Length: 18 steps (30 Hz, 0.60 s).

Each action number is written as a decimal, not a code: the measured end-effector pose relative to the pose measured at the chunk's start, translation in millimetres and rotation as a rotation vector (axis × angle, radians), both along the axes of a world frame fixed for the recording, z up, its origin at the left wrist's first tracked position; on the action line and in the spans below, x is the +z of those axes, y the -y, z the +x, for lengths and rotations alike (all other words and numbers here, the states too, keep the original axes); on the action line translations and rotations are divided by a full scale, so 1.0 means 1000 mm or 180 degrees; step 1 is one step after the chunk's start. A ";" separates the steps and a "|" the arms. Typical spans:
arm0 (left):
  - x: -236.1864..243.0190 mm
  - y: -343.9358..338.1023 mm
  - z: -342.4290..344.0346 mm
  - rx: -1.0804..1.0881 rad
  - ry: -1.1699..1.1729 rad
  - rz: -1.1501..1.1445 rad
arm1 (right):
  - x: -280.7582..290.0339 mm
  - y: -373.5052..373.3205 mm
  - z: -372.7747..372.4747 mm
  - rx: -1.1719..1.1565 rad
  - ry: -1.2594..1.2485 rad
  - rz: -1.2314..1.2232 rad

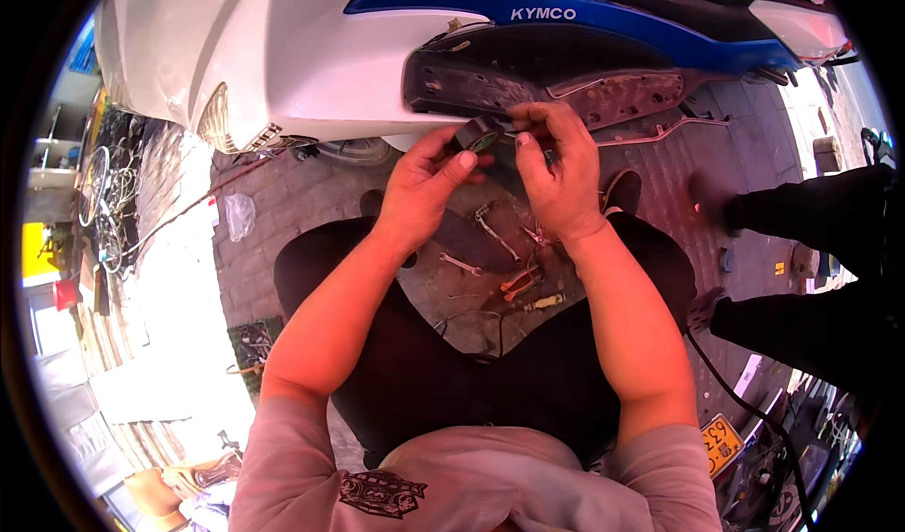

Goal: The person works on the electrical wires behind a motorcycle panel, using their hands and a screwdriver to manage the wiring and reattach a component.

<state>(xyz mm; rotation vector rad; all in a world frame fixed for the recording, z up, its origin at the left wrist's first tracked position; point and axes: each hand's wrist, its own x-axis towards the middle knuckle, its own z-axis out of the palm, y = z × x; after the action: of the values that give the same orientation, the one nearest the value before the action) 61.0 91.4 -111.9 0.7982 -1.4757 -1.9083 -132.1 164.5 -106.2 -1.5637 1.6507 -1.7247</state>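
My left hand (429, 183) grips a small black roll (479, 133) with a green inner ring, apparently tape, between thumb and fingers. My right hand (558, 169) is raised beside it, fingers curled and pinched on a dark piece at the roll's right, likely the tape's end. Both hands are just below a scooter's white body panel (330, 80) and black footboard (566, 89). On the paving between my legs lie a long wrench (498, 232), a short wrench (460, 263), orange-handled pliers (520, 285) and a pale-handled tool (542, 302).
Another person's dark-trousered legs (801, 212) stand close at my right. A black cable (735, 386) runs past my right knee near a yellow plate (718, 445) and assorted parts. Cables and clutter (118, 193) lie at the left, with a clear plastic bag (240, 216) on the paving.
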 end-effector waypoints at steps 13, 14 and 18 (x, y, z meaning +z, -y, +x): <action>-0.007 0.010 -0.010 -0.0336 -0.0584 0.1211 | 0.000 0.009 -0.001 0.0214 -0.0417 0.0333; -0.008 0.009 -0.009 -0.0312 -0.0550 0.1098 | 0.000 0.006 0.001 0.0175 -0.0224 0.0501; -0.011 0.002 -0.014 -0.0072 -0.0273 0.0570 | 0.008 0.001 0.000 0.0081 0.0227 0.0841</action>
<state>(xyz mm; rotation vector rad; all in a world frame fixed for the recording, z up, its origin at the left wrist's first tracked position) 47.2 89.3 -123.3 0.7711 -1.2810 -2.0870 -131.9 163.9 -98.3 -1.3792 1.7336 -1.4619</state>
